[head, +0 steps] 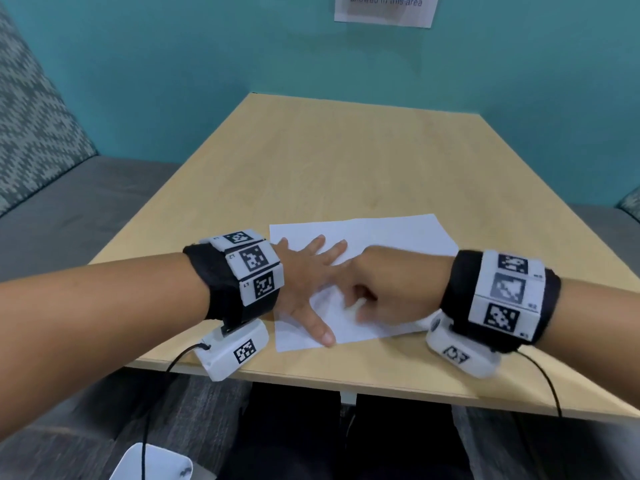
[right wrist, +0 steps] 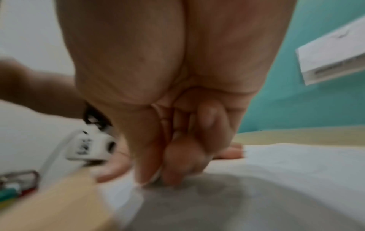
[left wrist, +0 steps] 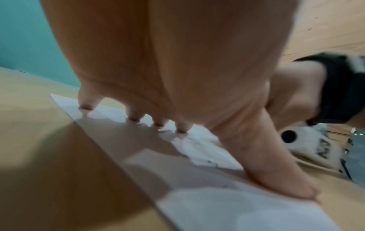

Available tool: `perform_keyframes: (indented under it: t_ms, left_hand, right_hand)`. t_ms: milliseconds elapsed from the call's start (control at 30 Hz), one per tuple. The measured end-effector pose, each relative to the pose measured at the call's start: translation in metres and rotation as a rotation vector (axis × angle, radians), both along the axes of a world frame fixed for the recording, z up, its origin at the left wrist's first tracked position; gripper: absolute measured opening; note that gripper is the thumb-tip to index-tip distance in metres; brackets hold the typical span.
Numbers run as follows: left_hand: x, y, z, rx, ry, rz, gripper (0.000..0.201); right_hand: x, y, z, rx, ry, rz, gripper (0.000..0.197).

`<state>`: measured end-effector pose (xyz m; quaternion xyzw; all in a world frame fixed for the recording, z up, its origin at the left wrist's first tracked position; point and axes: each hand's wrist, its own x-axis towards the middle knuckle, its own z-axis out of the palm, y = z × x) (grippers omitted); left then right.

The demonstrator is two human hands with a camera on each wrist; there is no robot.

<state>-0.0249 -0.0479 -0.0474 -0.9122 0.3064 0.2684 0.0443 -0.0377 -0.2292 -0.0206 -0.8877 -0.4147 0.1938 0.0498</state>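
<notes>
The left hand (head: 304, 271) lies flat, its fingers (head: 317, 245) straight and spread, pressing the white paper sheet (head: 398, 233) onto the bench (head: 329, 161). Just beside them, the right hand (head: 388, 285) pinches the sheet between curled thumb and forefinger.

Place: a shared seating booth, of the kind found in an office or public building.
Wall: a plain teal wall (head: 166, 64) carries a printed notice (head: 384, 12); the words "allowed in this area" are readable on it.
Seating: an upholstered bench (head: 69, 209) with a grey seat and a patterned fabric backrest (head: 31, 126) stands beside the table.
Table: a light-wood table (head: 346, 157) butts against the wall.
Desk work: a white sheet of paper (head: 398, 233) lies on it.
</notes>
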Motion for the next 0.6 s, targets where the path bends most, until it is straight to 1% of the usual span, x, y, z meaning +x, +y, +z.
perform_keyframes:
  t_ms: [33,67,167,200,233,333,400,433,500,600]
  left_hand:
    - [0.001,0.000,0.000,0.000,0.011,-0.004,0.111]
    - [0.002,0.000,0.001,0.007,0.015,-0.002,0.112]
    - [0.000,-0.004,0.004,0.037,0.001,0.022,0.118]
    - [0.000,-0.004,0.004,0.033,0.001,0.025,0.118]
    - [0.000,-0.004,0.005,0.025,0.007,0.019,0.114]
    - [0.001,0.000,0.005,0.002,0.042,0.006,0.106]
    - [0.000,-0.001,0.007,0.001,0.047,0.004,0.103]
    - [-0.001,-0.002,0.008,0.006,0.043,0.005,0.105]
    - [-0.002,-0.002,0.011,0.032,0.035,0.016,0.117]
    - [-0.007,0.002,0.017,0.084,0.045,0.010,0.126]
  right_hand:
    - [-0.006,0.001,-0.002,0.007,0.029,0.017,0.013]
    - [-0.004,0.000,-0.001,0.008,0.019,0.007,0.011]
    - [0.020,-0.009,0.005,-0.012,-0.084,-0.125,0.007]
    - [0.022,-0.010,0.005,-0.017,-0.090,-0.129,0.007]
    - [0.018,-0.008,0.003,-0.023,-0.075,-0.106,0.009]
    - [-0.009,0.005,-0.003,-0.010,0.047,-0.006,0.010]
    - [-0.008,0.005,-0.002,-0.006,0.060,-0.023,0.010]
    - [-0.002,0.002,0.000,-0.014,0.030,-0.042,0.009]
    - [0.010,-0.007,0.005,-0.031,-0.060,-0.082,0.009]
    - [0.021,-0.027,0.012,0.036,-0.172,-0.192,0.007]
